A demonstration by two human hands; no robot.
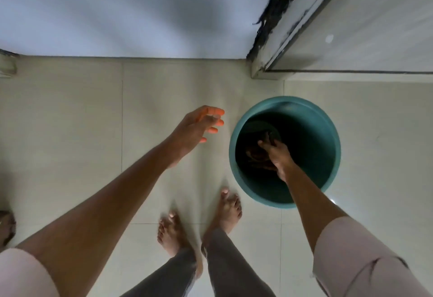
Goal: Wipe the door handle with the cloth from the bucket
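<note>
A teal bucket [328,132] stands on the tiled floor in front of me, to the right. Deep inside it lies a dark brownish cloth [256,156], hard to make out in the shadow. My right hand [276,156] reaches down into the bucket and its fingers close on the cloth. My left hand [199,128] hovers above the floor just left of the bucket, fingers spread and holding nothing. The door handle is out of view; only the bottom of a pale door [375,27] shows at the upper right.
A worn door frame post [269,62] with peeling dark edge stands just behind the bucket. A plain wall [117,10] runs across the far side. My bare feet [199,221] stand on the tiles near the bucket. A sandalled foot [7,226] shows at the left edge.
</note>
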